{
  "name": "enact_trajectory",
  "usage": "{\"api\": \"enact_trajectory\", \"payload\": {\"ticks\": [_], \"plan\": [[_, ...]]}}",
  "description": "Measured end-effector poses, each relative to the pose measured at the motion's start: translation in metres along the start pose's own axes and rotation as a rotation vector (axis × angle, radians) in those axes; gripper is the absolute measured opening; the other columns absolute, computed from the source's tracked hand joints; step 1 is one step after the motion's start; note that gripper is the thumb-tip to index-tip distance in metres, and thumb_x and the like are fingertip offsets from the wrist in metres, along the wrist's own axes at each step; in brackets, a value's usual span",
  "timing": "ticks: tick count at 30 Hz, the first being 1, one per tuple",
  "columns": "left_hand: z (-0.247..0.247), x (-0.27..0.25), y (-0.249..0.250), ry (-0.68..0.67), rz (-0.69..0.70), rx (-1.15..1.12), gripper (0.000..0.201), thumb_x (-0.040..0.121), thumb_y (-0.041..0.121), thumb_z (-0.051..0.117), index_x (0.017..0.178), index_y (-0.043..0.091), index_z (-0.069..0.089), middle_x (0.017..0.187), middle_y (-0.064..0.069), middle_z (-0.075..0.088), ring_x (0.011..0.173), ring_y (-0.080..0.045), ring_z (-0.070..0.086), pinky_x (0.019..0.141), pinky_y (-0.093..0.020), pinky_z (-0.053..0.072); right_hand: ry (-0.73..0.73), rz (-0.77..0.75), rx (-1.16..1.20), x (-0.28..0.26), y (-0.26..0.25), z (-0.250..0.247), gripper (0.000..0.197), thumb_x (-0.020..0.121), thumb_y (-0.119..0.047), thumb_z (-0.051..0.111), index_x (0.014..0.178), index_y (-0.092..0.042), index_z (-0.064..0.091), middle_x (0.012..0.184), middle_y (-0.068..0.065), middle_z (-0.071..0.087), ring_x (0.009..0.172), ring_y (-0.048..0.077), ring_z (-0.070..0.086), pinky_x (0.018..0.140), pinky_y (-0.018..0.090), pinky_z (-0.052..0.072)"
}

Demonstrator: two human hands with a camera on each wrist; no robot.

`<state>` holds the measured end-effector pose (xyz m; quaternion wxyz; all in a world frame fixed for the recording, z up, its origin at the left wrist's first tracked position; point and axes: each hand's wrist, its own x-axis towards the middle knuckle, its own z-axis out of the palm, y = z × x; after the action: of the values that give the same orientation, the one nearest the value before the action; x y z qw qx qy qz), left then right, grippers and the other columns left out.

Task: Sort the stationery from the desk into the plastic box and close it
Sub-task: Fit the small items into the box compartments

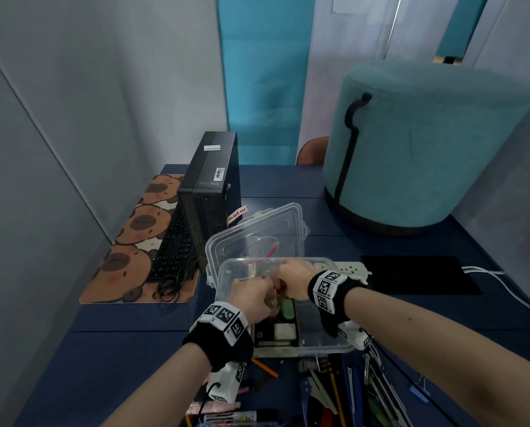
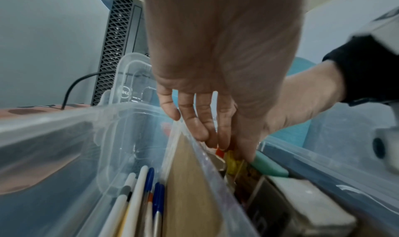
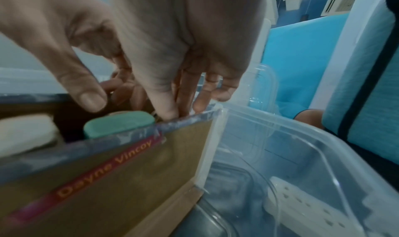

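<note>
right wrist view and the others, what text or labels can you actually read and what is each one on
"Dayne Vincoy": red strip on the brown card standing inside the plastic box.
Pink note on the computer tower: handwriting, too small to read.
Barcode sticker on the tower: too small to read.
Logo seen through the clear lid: blurred, not surely readable.
Wristband squares: coded markers, no words.

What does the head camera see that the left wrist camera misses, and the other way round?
Only the head view shows the round teal fabric stool, the black keyboard and loose pens on the blue desk. Only the left wrist view shows the blue-capped pens lying inside the box. Both show the clear plastic box, its open lid, the black computer tower and both hands.
</note>
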<state>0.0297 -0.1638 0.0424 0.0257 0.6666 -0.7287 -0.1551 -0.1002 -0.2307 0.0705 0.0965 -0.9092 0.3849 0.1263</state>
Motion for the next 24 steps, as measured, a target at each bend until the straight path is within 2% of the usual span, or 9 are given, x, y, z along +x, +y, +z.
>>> {"api": "enact_trajectory", "payload": {"ticks": [3, 6, 9, 12, 15, 20, 24], "plan": [[-0.003, 0.0, -0.002, -0.025, -0.017, -0.05, 0.02, 0.081, 0.036, 0.064, 0.099, 0.028, 0.063, 0.101, 0.009, 0.065, 0.102, -0.017, 0.059, 0.099, -0.042, 0.038, -0.007, -0.011, -0.078, 0.002, -0.002, 0.003, 0.019, 0.091, -0.011, 0.055, 0.101, -0.018, 0.07, 0.109, 0.008, 0.064, 0.098, 0.028, 0.061, 0.074, 0.034, 0.047], [-0.005, -0.003, -0.008, -0.026, -0.025, -0.06, 0.015, 0.081, 0.039, 0.064, 0.094, 0.031, 0.063, 0.101, 0.01, 0.064, 0.102, -0.016, 0.059, 0.099, -0.042, 0.038, -0.004, -0.034, -0.127, 0.004, -0.006, 0.007, 0.018, 0.091, -0.009, 0.054, 0.1, -0.014, 0.068, 0.107, 0.009, 0.064, 0.098, 0.028, 0.061, 0.07, 0.033, 0.043], [-0.008, -0.007, -0.01, -0.016, -0.019, -0.087, 0.013, 0.083, 0.037, 0.064, 0.094, 0.029, 0.065, 0.1, 0.009, 0.065, 0.101, -0.016, 0.059, 0.099, -0.04, 0.039, 0.024, -0.036, -0.1, 0.007, -0.004, 0.007, 0.016, 0.09, -0.01, 0.055, 0.093, -0.016, 0.069, 0.1, 0.006, 0.066, 0.09, 0.024, 0.06, 0.067, 0.03, 0.042], [-0.011, -0.011, -0.008, -0.013, -0.015, -0.097, 0.013, 0.085, 0.034, 0.061, 0.096, 0.028, 0.065, 0.1, 0.006, 0.066, 0.101, -0.018, 0.059, 0.099, -0.04, 0.039, 0.041, -0.03, -0.113, 0.007, -0.001, 0.009, 0.015, 0.09, -0.012, 0.055, 0.093, -0.019, 0.068, 0.097, 0.004, 0.066, 0.094, 0.026, 0.062, 0.066, 0.031, 0.043], [-0.011, -0.011, -0.005, -0.043, -0.022, -0.08, 0.016, 0.086, 0.034, 0.06, 0.1, 0.03, 0.065, 0.107, 0.005, 0.064, 0.105, -0.02, 0.058, 0.102, -0.043, 0.037, 0.014, -0.044, -0.153, 0.005, -0.002, 0.012, 0.019, 0.091, -0.011, 0.052, 0.101, -0.016, 0.067, 0.105, 0.007, 0.064, 0.097, 0.029, 0.061, 0.069, 0.033, 0.044], [-0.011, -0.012, -0.007, -0.044, -0.024, -0.107, 0.016, 0.086, 0.034, 0.06, 0.101, 0.029, 0.065, 0.109, 0.004, 0.064, 0.106, -0.02, 0.058, 0.103, -0.043, 0.037, 0.01, -0.066, -0.153, 0.004, 0.002, 0.011, 0.019, 0.087, -0.008, 0.055, 0.093, -0.02, 0.069, 0.098, 0.003, 0.065, 0.091, 0.026, 0.062, 0.063, 0.03, 0.041], [-0.012, -0.014, -0.007, -0.038, -0.02, -0.116, 0.017, 0.086, 0.034, 0.059, 0.101, 0.029, 0.066, 0.109, 0.005, 0.065, 0.106, -0.02, 0.058, 0.101, -0.041, 0.039, 0.014, -0.075, -0.158, 0.006, 0.002, 0.013, 0.02, 0.086, -0.007, 0.055, 0.093, -0.021, 0.068, 0.098, 0.003, 0.066, 0.092, 0.026, 0.061, 0.065, 0.03, 0.04]]}}
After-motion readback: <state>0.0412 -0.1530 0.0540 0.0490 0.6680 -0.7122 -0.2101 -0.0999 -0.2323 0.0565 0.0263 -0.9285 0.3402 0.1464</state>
